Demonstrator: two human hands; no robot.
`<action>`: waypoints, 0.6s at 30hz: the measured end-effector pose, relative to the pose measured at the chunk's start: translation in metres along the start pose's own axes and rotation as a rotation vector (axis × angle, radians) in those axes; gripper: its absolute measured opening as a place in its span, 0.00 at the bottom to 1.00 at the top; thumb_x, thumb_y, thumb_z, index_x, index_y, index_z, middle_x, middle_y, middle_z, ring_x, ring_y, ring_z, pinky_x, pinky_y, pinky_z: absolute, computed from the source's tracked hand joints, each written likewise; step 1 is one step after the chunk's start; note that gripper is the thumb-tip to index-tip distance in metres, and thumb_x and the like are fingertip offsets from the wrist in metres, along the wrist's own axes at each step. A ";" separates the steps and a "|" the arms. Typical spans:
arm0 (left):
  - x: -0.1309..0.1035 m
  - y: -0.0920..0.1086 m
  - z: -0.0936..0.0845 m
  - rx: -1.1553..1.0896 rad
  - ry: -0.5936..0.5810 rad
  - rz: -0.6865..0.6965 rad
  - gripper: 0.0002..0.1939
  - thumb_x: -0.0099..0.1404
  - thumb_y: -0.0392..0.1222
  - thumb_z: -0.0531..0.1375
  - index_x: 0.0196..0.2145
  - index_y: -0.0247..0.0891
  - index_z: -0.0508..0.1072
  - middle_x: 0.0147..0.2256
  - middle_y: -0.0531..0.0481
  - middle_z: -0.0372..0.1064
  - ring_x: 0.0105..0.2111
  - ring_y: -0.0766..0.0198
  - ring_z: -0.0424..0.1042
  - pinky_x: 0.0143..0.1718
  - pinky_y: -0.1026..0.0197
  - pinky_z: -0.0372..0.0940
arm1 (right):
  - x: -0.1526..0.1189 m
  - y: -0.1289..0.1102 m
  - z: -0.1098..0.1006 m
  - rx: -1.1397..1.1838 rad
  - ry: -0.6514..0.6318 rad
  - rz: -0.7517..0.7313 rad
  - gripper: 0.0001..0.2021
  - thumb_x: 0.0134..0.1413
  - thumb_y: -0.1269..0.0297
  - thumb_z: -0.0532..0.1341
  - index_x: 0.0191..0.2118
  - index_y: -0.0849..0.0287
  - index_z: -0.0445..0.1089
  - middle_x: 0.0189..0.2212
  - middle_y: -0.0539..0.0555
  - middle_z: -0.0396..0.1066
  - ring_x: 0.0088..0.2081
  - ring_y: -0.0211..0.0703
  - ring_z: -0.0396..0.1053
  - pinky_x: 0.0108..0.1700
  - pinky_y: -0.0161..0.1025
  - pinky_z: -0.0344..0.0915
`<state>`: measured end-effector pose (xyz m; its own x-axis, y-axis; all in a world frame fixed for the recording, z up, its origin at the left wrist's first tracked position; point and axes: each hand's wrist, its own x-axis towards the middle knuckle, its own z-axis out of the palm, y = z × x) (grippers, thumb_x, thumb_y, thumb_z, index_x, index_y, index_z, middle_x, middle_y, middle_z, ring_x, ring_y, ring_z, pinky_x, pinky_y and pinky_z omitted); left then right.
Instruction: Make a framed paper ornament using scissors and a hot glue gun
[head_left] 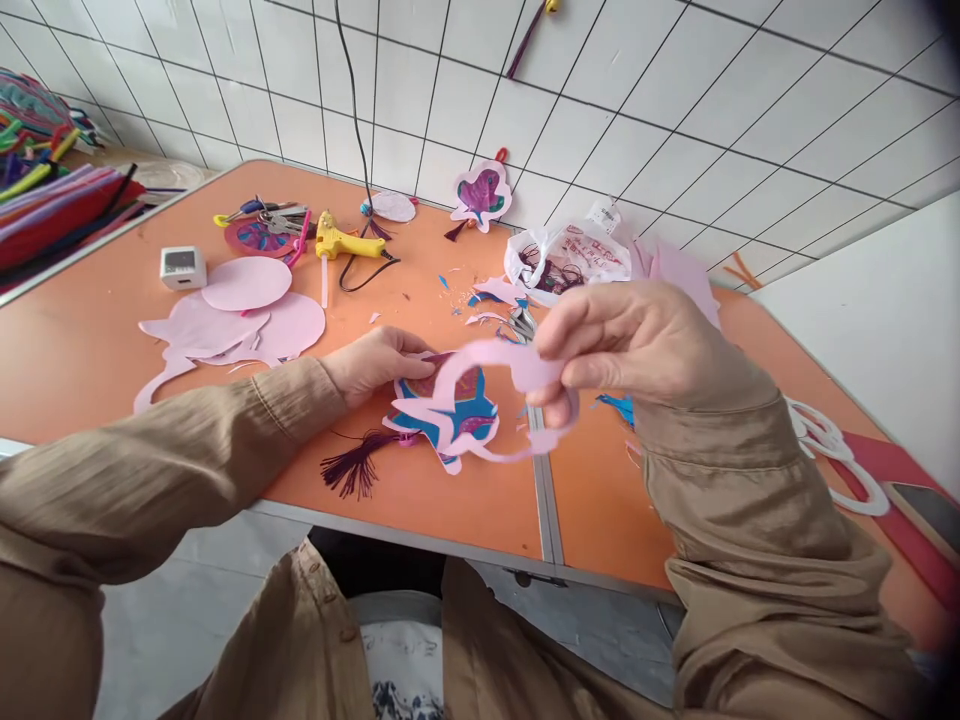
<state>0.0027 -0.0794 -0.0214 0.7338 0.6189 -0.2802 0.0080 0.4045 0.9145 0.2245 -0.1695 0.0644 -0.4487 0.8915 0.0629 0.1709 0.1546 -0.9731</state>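
My right hand [634,345] is raised above the table, thumb and fingers pinching a thin curved pink cutout scrap [469,358]. The scrap looks like a leftover outline and hangs in front of a blue, pink and purple shaped ornament [420,420]. My left hand [379,368] grips that ornament's upper left edge; some of its fingers are hidden. From the ornament's lower left, a dark purple tassel [356,465] lies on the orange table [450,515]. Part of the ornament is covered by the scrap.
Pink cutouts [296,325] and a white cube-shaped charger [182,267] lie at left. Behind them are a yellow glue gun [349,240] and keys [285,218]. A plastic bag [592,255] stands near the wall by a finished ornament [480,195]. Pliers [522,323] lie among scraps.
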 end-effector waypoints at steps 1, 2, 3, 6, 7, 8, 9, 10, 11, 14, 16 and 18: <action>0.000 0.000 0.000 -0.005 0.013 -0.007 0.14 0.45 0.35 0.72 0.31 0.27 0.79 0.26 0.44 0.76 0.22 0.63 0.71 0.22 0.65 0.64 | 0.002 0.002 0.002 -0.014 -0.039 0.047 0.03 0.53 0.66 0.67 0.34 0.55 0.74 0.27 0.50 0.79 0.23 0.43 0.77 0.23 0.38 0.75; 0.000 -0.001 0.000 -0.001 0.028 -0.012 0.13 0.47 0.35 0.71 0.31 0.28 0.78 0.26 0.44 0.76 0.22 0.64 0.71 0.22 0.66 0.64 | 0.005 0.006 0.004 -0.052 -0.041 0.079 0.02 0.52 0.67 0.67 0.32 0.56 0.73 0.25 0.50 0.79 0.23 0.42 0.76 0.24 0.38 0.74; 0.000 -0.001 -0.001 0.007 0.047 -0.007 0.12 0.48 0.36 0.71 0.31 0.29 0.78 0.25 0.45 0.75 0.21 0.66 0.71 0.21 0.67 0.63 | 0.010 0.012 0.007 -0.109 -0.023 0.096 0.02 0.51 0.68 0.67 0.30 0.57 0.73 0.24 0.50 0.78 0.23 0.42 0.77 0.25 0.37 0.74; 0.002 -0.001 -0.001 -0.005 0.070 0.018 0.09 0.51 0.36 0.70 0.28 0.29 0.76 0.21 0.48 0.72 0.17 0.69 0.67 0.16 0.69 0.58 | 0.025 0.035 0.015 -0.303 0.145 0.086 0.03 0.49 0.71 0.67 0.28 0.58 0.74 0.22 0.49 0.75 0.25 0.41 0.76 0.28 0.36 0.73; 0.002 -0.001 -0.001 -0.016 0.072 0.020 0.09 0.51 0.37 0.69 0.27 0.29 0.75 0.19 0.49 0.70 0.15 0.71 0.65 0.15 0.69 0.55 | 0.030 0.042 0.018 -0.345 0.188 0.071 0.03 0.49 0.71 0.66 0.27 0.58 0.74 0.23 0.49 0.75 0.26 0.40 0.76 0.29 0.36 0.72; 0.003 -0.001 0.000 -0.031 0.077 0.019 0.09 0.52 0.37 0.69 0.26 0.30 0.74 0.17 0.51 0.67 0.13 0.72 0.62 0.13 0.69 0.53 | 0.033 0.049 0.020 -0.363 0.227 0.058 0.03 0.50 0.71 0.66 0.27 0.58 0.74 0.24 0.49 0.75 0.25 0.40 0.76 0.29 0.36 0.72; 0.003 0.000 0.000 -0.046 0.085 0.014 0.09 0.53 0.37 0.69 0.25 0.30 0.74 0.16 0.52 0.66 0.12 0.73 0.61 0.12 0.69 0.51 | 0.036 0.055 0.021 -0.369 0.266 0.047 0.03 0.50 0.70 0.65 0.27 0.58 0.73 0.24 0.49 0.74 0.25 0.40 0.75 0.29 0.37 0.71; 0.003 0.000 0.001 -0.063 0.096 0.012 0.09 0.53 0.37 0.69 0.25 0.30 0.74 0.16 0.53 0.65 0.12 0.73 0.60 0.12 0.70 0.51 | 0.038 0.060 0.022 -0.373 0.300 0.042 0.03 0.50 0.70 0.65 0.28 0.58 0.73 0.24 0.49 0.74 0.24 0.40 0.75 0.28 0.37 0.71; 0.003 0.001 0.002 -0.077 0.107 0.009 0.09 0.54 0.38 0.69 0.25 0.30 0.74 0.17 0.52 0.66 0.12 0.72 0.62 0.13 0.69 0.53 | 0.039 0.064 0.024 -0.374 0.332 0.034 0.02 0.50 0.70 0.65 0.28 0.58 0.73 0.24 0.49 0.74 0.24 0.39 0.74 0.27 0.37 0.70; 0.000 0.002 0.004 -0.116 0.054 -0.016 0.16 0.60 0.48 0.65 0.28 0.29 0.75 0.22 0.44 0.73 0.17 0.64 0.70 0.18 0.65 0.62 | 0.042 0.071 0.027 -0.392 0.418 0.003 0.02 0.50 0.69 0.65 0.28 0.58 0.72 0.24 0.48 0.73 0.22 0.39 0.73 0.25 0.36 0.68; -0.002 0.003 0.005 -0.123 -0.089 -0.044 0.24 0.61 0.59 0.61 0.30 0.29 0.76 0.24 0.39 0.75 0.19 0.59 0.72 0.19 0.61 0.64 | 0.043 0.073 0.029 -0.401 0.453 -0.018 0.03 0.50 0.68 0.65 0.28 0.57 0.72 0.24 0.48 0.73 0.21 0.38 0.72 0.23 0.36 0.67; -0.002 0.003 0.004 -0.131 -0.195 -0.056 0.29 0.61 0.65 0.58 0.31 0.30 0.76 0.25 0.38 0.75 0.18 0.58 0.72 0.20 0.59 0.65 | 0.043 0.072 0.028 -0.401 0.450 -0.033 0.03 0.50 0.68 0.66 0.28 0.57 0.72 0.24 0.48 0.74 0.20 0.38 0.71 0.23 0.37 0.68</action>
<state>0.0038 -0.0826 -0.0170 0.8523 0.4564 -0.2557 -0.0268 0.5262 0.8499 0.1928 -0.1325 -0.0096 -0.0589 0.9626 0.2646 0.5203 0.2558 -0.8148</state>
